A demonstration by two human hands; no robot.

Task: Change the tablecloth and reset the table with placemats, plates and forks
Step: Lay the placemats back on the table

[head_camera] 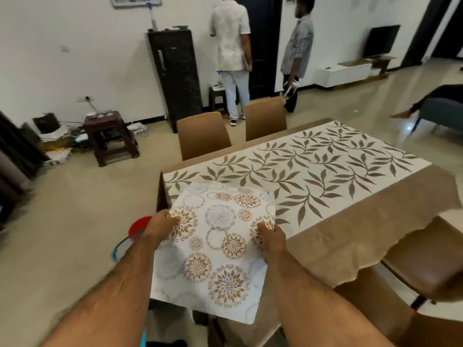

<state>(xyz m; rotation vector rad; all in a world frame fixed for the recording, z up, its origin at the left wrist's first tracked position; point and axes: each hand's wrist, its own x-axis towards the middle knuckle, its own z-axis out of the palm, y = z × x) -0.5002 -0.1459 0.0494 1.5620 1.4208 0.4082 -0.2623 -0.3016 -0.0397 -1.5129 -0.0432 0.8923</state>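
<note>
Placemats in white with orange and grey floral circles [218, 249] were held over the near corner of the table [413, 194], which wore a beige leaf-patterned tablecloth [313, 166]. The left hand [160, 227] pinched their left edge, the right hand [271, 237] their right edge, thumbs on top.

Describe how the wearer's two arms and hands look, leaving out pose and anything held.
Both forearms are bare up to the bottom edge of the picture, with no sleeves showing and visible hair along them. The left hand and the right hand wear no gloves. No watch, bracelet or ring can be seen on either wrist or on the fingers that show. No markings are visible.
</note>
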